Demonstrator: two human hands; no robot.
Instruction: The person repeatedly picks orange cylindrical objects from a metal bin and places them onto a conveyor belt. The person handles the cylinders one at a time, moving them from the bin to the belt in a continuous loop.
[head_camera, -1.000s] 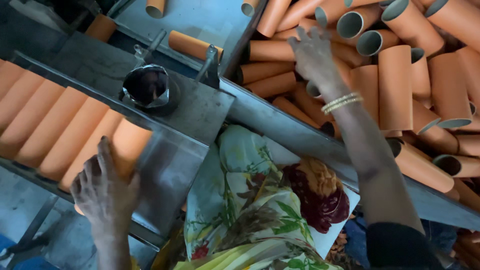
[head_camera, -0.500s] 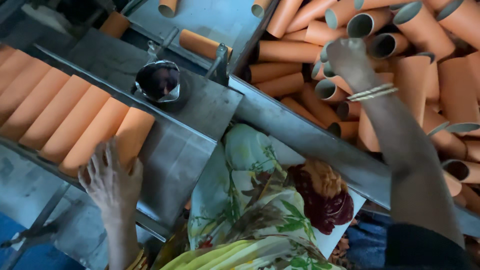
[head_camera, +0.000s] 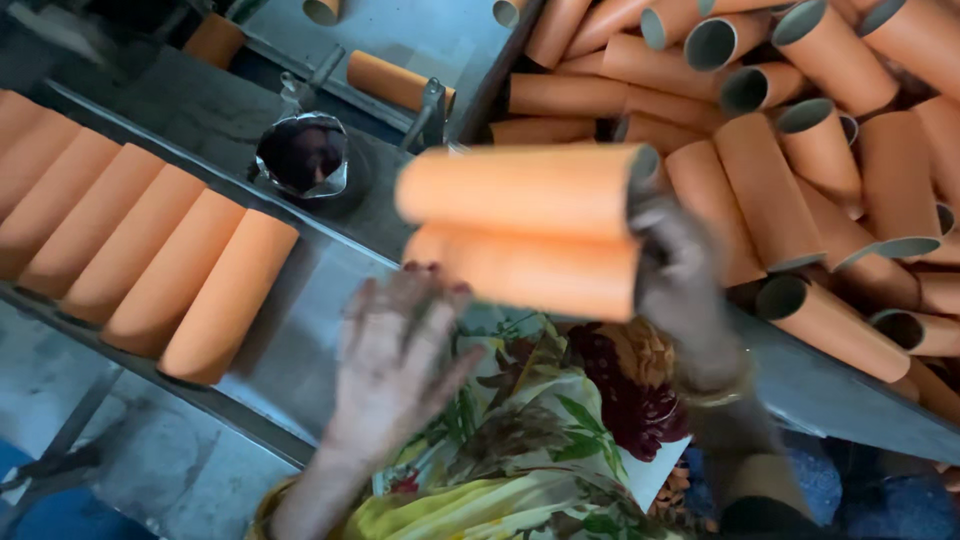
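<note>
My right hand (head_camera: 680, 290) gripped two orange cardboard tubes (head_camera: 525, 230) at their right ends, fingers curled round the open rims; the tubes were stacked one above the other, lying roughly level and held in the air above the grey metal counter (head_camera: 300, 330). Both were blurred, so I could not tell exactly how the fingers sat inside or outside the rims. A bangle (head_camera: 715, 395) ringed that wrist.

My left hand (head_camera: 395, 350) was spread, fingers fanned and pointing upward, its fingertips just beneath the left end of the lower tube; whether they touched it I could not tell. It held nothing.

To the left, a row of orange tubes (head_camera: 130, 240) lay side by side on the sloping counter, each touching its neighbour. Beyond them, a small dark cup with a shiny crinkled rim (head_camera: 302, 155) stood on the counter. Farther back, a single tube (head_camera: 395, 82) lay across a metal fitting beside an upright bracket (head_camera: 432, 105).

To the right, a loose heap of tubes (head_camera: 800, 150) filled a bin, some showing grey hollow ends. Floral patterned cloth (head_camera: 540, 440) covered my lap below the hands.
</note>
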